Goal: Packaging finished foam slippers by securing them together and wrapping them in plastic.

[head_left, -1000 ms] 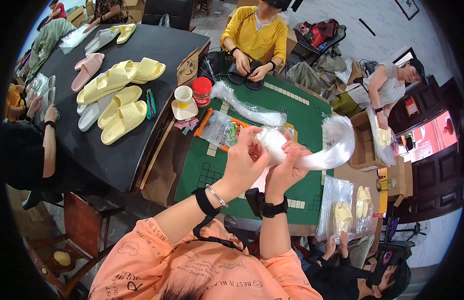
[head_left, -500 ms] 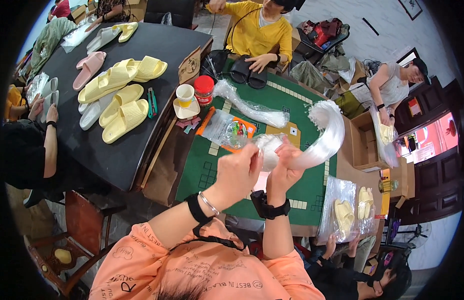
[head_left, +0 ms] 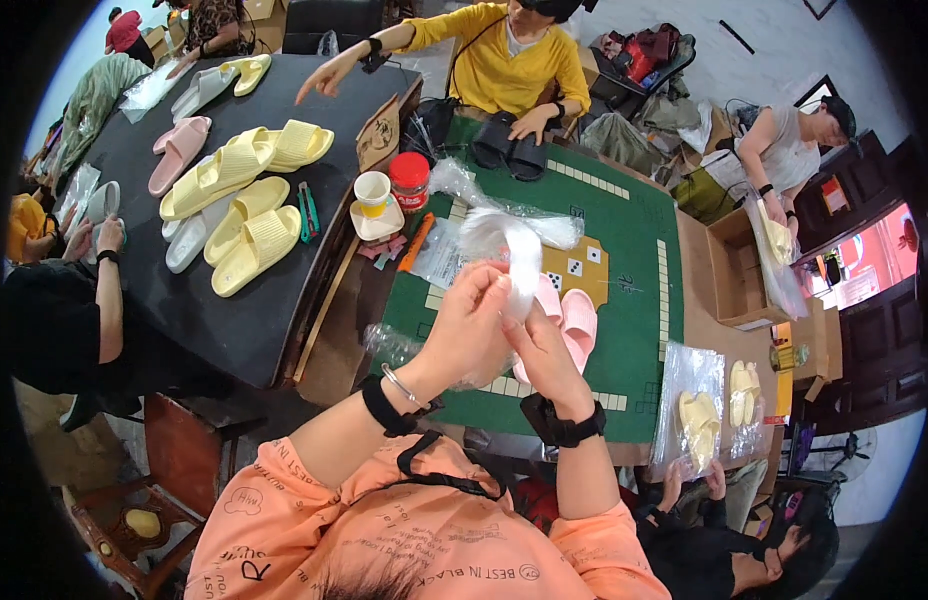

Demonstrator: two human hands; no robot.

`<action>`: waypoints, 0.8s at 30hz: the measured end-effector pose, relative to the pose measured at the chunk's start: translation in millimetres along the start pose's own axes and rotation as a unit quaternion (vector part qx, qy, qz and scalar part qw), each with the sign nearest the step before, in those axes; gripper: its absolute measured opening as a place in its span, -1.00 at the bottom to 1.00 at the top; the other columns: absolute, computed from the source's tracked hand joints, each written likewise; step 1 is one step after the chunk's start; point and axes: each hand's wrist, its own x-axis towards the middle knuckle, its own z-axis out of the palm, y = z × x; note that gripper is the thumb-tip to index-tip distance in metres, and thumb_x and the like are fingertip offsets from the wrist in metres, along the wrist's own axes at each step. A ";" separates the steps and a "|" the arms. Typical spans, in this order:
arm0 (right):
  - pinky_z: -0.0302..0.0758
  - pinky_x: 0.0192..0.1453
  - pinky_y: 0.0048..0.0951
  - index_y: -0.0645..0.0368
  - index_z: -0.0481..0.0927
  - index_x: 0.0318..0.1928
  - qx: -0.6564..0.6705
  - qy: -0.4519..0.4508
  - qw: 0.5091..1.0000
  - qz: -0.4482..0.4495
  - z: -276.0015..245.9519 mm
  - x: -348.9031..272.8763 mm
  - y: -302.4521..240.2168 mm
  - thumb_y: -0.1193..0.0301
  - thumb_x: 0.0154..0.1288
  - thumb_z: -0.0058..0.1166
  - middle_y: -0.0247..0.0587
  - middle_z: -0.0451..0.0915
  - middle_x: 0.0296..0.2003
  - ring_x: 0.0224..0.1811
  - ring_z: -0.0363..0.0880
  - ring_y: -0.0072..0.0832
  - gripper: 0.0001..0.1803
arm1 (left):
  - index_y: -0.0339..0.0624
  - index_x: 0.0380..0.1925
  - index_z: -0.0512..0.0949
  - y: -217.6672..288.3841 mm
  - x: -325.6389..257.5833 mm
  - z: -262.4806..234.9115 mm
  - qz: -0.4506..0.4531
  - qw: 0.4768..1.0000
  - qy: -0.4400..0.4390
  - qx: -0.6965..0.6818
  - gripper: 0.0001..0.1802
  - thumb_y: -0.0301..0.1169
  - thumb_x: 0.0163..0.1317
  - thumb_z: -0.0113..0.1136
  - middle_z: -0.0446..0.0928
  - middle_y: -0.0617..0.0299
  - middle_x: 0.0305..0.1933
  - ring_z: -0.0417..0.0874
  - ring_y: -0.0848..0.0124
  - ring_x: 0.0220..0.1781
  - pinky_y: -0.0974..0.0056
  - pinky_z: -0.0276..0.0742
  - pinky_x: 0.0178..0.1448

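Above the green table (head_left: pixel 624 370), both my hands are closed on a bundle of shiny white plastic (head_left: pixel 525 262) that curves over in a loop. My left hand (head_left: pixel 466 325) pinches it from the left side, and my right hand (head_left: pixel 546 362) grips it from the right. A pair of pink slippers (head_left: pixel 580 322) lies just beyond my right hand, partly hidden by it. Crumpled clear plastic (head_left: pixel 389 345) shows left of my left wrist. Behind the bundle lies a length of clear plastic wrap (head_left: pixel 556 231), beside a flat packet with an orange edge (head_left: pixel 434 252).
A red-lidded jar (head_left: pixel 410 183) and a paper cup (head_left: pixel 372 190) stand at the table's left edge. The black table (head_left: pixel 314 100) bears yellow slippers (head_left: pixel 259 250) and a green cutter (head_left: pixel 308 212). A person in yellow (head_left: pixel 514 70) sits opposite. An open carton (head_left: pixel 744 270) stands right.
The bundle's loop has swung from the right to between my hands, which are lower and closer together. More of the pink slippers shows. The person in yellow has stretched an arm leftward.
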 end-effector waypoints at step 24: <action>0.43 -0.32 -0.48 0.24 0.52 -0.23 -0.104 -0.288 0.952 0.032 -40.2 5.3 -21.7 0.46 0.15 0.08 -0.17 0.60 -0.44 -0.41 0.55 -0.48 -0.82 | -0.31 -0.04 0.43 -9.3 25.6 -47.4 -0.346 0.885 -0.280 -0.137 -0.66 -0.32 0.27 0.03 0.48 0.23 -0.11 0.47 0.44 -0.06 0.34 0.40 0.00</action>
